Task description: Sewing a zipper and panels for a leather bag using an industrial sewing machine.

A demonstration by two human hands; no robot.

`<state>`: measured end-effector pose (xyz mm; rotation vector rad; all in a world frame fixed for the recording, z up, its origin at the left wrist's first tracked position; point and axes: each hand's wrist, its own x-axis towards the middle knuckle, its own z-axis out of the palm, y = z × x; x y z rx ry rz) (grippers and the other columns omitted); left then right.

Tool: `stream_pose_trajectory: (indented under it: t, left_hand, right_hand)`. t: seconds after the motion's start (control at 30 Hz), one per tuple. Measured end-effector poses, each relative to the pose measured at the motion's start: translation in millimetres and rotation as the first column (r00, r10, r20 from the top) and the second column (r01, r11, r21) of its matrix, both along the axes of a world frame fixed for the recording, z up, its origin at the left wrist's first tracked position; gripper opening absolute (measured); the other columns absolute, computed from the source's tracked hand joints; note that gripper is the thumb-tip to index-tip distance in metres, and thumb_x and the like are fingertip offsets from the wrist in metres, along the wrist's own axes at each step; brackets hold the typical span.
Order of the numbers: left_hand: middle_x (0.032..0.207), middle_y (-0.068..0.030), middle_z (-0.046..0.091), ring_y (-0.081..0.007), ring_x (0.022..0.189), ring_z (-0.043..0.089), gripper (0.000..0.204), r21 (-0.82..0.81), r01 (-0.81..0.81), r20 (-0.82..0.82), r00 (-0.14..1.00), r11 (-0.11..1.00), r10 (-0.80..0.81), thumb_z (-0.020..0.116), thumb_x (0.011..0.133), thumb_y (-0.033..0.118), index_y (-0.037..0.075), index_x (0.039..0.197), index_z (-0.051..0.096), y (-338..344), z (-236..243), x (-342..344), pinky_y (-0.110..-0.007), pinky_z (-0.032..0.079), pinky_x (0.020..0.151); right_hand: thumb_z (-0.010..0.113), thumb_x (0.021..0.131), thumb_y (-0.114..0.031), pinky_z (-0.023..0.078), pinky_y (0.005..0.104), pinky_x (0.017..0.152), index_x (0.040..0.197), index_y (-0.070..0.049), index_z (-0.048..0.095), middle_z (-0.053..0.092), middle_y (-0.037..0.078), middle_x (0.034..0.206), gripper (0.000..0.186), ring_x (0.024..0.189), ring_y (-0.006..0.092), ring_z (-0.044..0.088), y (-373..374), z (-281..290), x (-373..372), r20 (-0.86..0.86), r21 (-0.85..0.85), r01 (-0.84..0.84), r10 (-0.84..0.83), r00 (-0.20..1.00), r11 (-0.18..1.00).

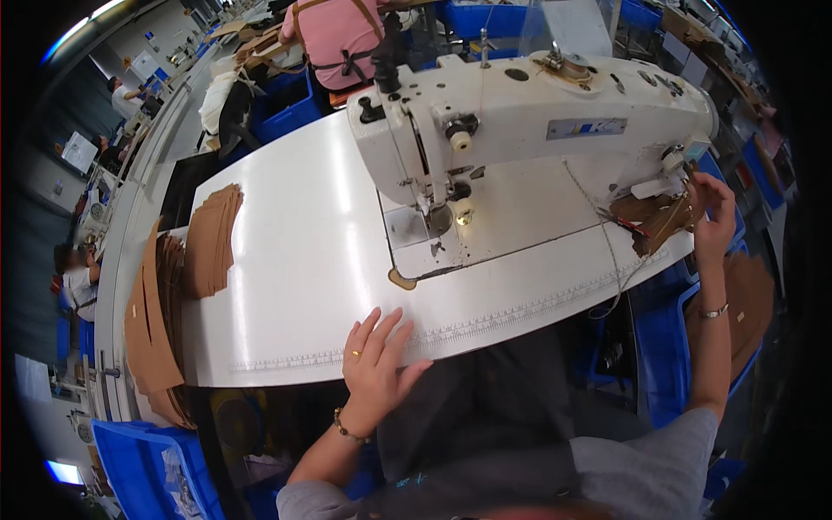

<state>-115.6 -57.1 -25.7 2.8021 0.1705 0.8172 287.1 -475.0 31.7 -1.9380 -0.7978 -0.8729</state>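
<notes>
My left hand (376, 364) rests open at the front edge of the white sewing table (295, 260), fingers spread over the printed ruler strip. It holds nothing. At the right end of the white sewing machine (520, 117), my right hand (714, 217) has its fingers curled at a crumpled heap of brown cloth pieces (663, 217), pinching the upper edge of one. The fingertips are partly hidden. Red-handled thread snips (631, 227) lie against this heap, near a dangling cord (613, 251). The machine's needle area (427, 208) has no cloth under it.
Stacked brown cut pieces (212, 243) lie on the table's left, and more brown panels (154, 303) hang over its left edge. Blue bins stand at lower left (156, 468) and right (663, 347). A person in pink (338, 43) sits beyond the table.
</notes>
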Motion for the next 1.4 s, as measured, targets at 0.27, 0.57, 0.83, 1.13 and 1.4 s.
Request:
stream_pose_trajectory:
  t: [0.27, 0.57, 0.83, 1.13, 1.4]
  left_hand:
    - [0.135, -0.0134, 0.068, -0.0360, 0.129, 0.062, 0.049, -0.187, 0.032, -0.089, 0.995, 0.982, -0.049, 0.083, 0.087, 0.027, 0.006, 0.129, 0.069, 27.3, 22.2, -5.7, -0.048, 0.049, 0.108]
    - [0.111, -0.0120, 0.076, -0.0344, 0.101, 0.070, 0.023, 0.236, -0.690, -0.065, 0.691, 0.684, 0.720, 0.062, 0.104, 0.027, 0.008, 0.108, 0.074, 268.4, 53.9, -30.9, -0.046, 0.057, 0.086]
    - [0.110, -0.0160, 0.077, -0.0384, 0.105, 0.072, 0.024, 0.381, -0.791, -0.291, 0.390, 0.480, 0.874, 0.063, 0.098, 0.022, 0.007, 0.109, 0.078, 344.5, 41.5, -30.1, -0.048, 0.058, 0.091]
    - [0.111, -0.0180, 0.077, -0.0391, 0.104, 0.073, 0.029, 0.383, -0.757, -0.220, 0.482, 0.530, 0.848, 0.059, 0.096, 0.012, 0.010, 0.117, 0.079, 349.4, 44.2, -42.0, -0.048, 0.059, 0.092]
    - [0.110, -0.0092, 0.077, -0.0164, 0.094, 0.076, 0.024, -0.824, -0.285, -0.127, 0.935, 0.489, 0.331, 0.055, 0.105, 0.002, -0.002, 0.123, 0.069, 277.1, 89.8, -7.1, -0.028, 0.063, 0.080]
  right_hand:
    - [0.071, 0.081, -0.001, 0.064, 0.0408, 0.079, 0.105, 0.004, 0.070, 0.074, 0.024, 0.114, 0.024, 0.096, 0.0369, 0.076, 166.8, -23.4, -123.3, 0.117, -0.605, -0.466, 0.651, 0.750, 0.646]
    - [0.082, 0.075, -0.012, 0.057, 0.0457, 0.092, 0.109, -0.002, 0.072, 0.072, 0.014, 0.127, 0.037, 0.110, 0.0391, 0.068, 207.9, -46.3, -139.5, 0.027, -0.631, -0.387, 0.517, 0.855, 0.673]
    - [0.085, 0.073, -0.016, 0.051, 0.0420, 0.078, 0.110, -0.003, 0.074, 0.069, 0.014, 0.115, 0.041, 0.089, 0.0327, 0.063, 206.5, -43.4, -140.5, -0.027, -0.542, -0.451, 0.522, 0.853, 0.709]
    - [0.085, 0.073, -0.016, 0.050, 0.0412, 0.072, 0.104, -0.003, 0.073, 0.068, 0.011, 0.108, 0.035, 0.082, 0.0298, 0.063, 209.1, -42.6, -139.7, -0.055, -0.527, -0.470, 0.524, 0.850, 0.708]
    - [0.079, 0.076, -0.006, 0.053, 0.0454, 0.083, 0.095, -0.001, 0.069, 0.068, 0.012, 0.109, 0.022, 0.094, 0.0343, 0.065, 209.2, -42.2, -136.6, 0.026, -0.528, -0.440, 0.531, 0.847, 0.727]
